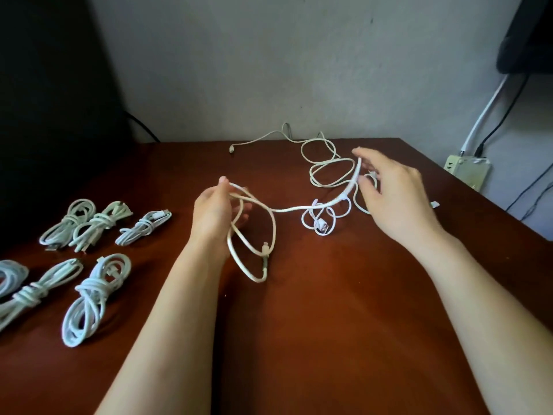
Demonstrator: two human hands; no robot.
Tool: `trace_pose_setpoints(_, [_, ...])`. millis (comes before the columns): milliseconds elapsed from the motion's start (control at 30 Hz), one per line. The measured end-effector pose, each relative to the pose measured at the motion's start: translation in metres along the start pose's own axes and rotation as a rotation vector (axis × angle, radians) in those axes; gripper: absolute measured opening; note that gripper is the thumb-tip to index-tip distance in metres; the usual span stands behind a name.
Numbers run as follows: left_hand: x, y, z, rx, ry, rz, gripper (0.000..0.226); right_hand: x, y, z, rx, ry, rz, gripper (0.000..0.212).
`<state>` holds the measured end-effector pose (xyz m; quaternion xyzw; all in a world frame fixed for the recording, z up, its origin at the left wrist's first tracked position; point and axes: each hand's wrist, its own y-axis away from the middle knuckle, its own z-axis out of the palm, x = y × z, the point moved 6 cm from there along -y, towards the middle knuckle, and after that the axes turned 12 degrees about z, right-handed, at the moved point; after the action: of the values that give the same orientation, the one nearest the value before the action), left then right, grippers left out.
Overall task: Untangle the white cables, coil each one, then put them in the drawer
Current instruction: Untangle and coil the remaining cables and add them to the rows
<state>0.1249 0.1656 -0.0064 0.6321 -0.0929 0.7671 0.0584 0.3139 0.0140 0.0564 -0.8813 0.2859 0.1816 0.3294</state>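
Note:
My left hand (213,210) grips loose loops of a white cable (291,208) above the brown table (329,310); the loops hang down to the tabletop with a plug end showing. The same cable runs right to my right hand (395,193), which pinches it between thumb and fingers, lifted off the table. Behind and under that hand lies a tangle of white cables (327,166), one strand trailing to the table's back edge. A small loop with a USB plug (321,226) lies below the stretched cable.
Several coiled and tied white cables (89,292) lie in two rows at the table's left. A dark monitor (45,85) stands at the back left. A power strip (468,170) with cords sits beyond the right edge. No drawer is in view.

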Motion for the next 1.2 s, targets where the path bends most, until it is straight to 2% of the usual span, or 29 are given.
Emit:
trace_pose_setpoints(67, [-0.001, -0.007, -0.011, 0.106, -0.162, 0.051, 0.033, -0.002, -0.001, -0.004, 0.03, -0.183, -0.004, 0.04])
trace_pose_setpoints(133, [0.008, -0.006, -0.017, 0.169, -0.465, 0.163, 0.039, -0.004, -0.001, -0.008, 0.024, -0.406, 0.003, 0.035])
trace_pose_setpoints(233, [0.03, 0.007, -0.009, 0.15, -0.773, 0.451, 0.04, -0.006, 0.0, -0.013, 0.033, -0.71, 0.029, 0.021])
trace_pose_setpoints(300, [0.042, 0.016, 0.005, 0.069, -0.785, 0.646, 0.031, -0.008, 0.0, -0.016, 0.046, -0.868, 0.044, 0.015])
trace_pose_setpoints(367, [0.05, 0.026, 0.019, -0.031, -0.667, 0.801, 0.029, -0.011, 0.001, -0.019, 0.033, -0.968, 0.053, 0.02])
trace_pose_setpoints(467, [0.053, 0.041, 0.041, -0.208, -0.532, 0.904, 0.036, -0.013, 0.001, -0.019, -0.021, -1.035, 0.083, 0.026])
trace_pose_setpoints(633, [0.041, 0.048, 0.059, -0.414, -0.373, 0.777, 0.048, -0.014, 0.0, -0.015, -0.144, -1.217, 0.158, 0.022])
trace_pose_setpoints(800, [0.04, 0.057, 0.068, -0.613, -0.026, 0.526, 0.047, -0.022, 0.003, -0.011, -0.262, -1.29, 0.141, 0.02])
trace_pose_setpoints(967, [0.041, 0.064, 0.073, -0.741, -0.056, 0.51, 0.035, -0.028, 0.007, -0.003, -0.342, -1.277, 0.145, 0.018])
trace_pose_setpoints(1067, [0.039, 0.064, 0.074, -0.763, -0.136, 0.525, 0.033, -0.03, 0.009, 0.001, -0.342, -1.26, 0.158, 0.016])
trace_pose_setpoints(1200, [0.034, 0.055, 0.07, -0.696, 0.057, 0.465, 0.035, -0.03, 0.012, 0.006, -0.334, -1.252, 0.198, 0.013])
